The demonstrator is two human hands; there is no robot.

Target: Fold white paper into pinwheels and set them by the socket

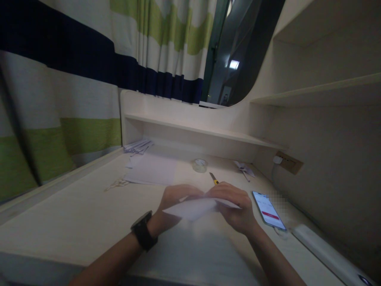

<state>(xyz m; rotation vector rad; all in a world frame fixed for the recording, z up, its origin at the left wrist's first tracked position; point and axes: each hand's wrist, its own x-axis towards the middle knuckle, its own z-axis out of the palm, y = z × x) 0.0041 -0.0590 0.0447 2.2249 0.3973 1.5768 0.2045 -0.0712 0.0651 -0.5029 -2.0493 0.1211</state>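
Note:
A folded sheet of white paper (193, 208) is held between my two hands above the desk's front part. My left hand (175, 200), with a black watch on its wrist, grips the paper's left side. On the other side my right hand (235, 202) closes on the paper, its fingers meeting the left ones at the top edge. The fingertips are partly hidden behind the paper. Just beyond my right hand lies a yellow utility knife (214, 179) with its blade pointing away. A roll of clear tape (199, 165) rests farther back.
White sheets (151, 169) and a stack of paper strips (138, 147) lie at the back left, near small wooden sticks (119, 183). A paper pinwheel (244, 169) is at the back right. On the right are a lit phone (268, 210) and a long white object (324, 254).

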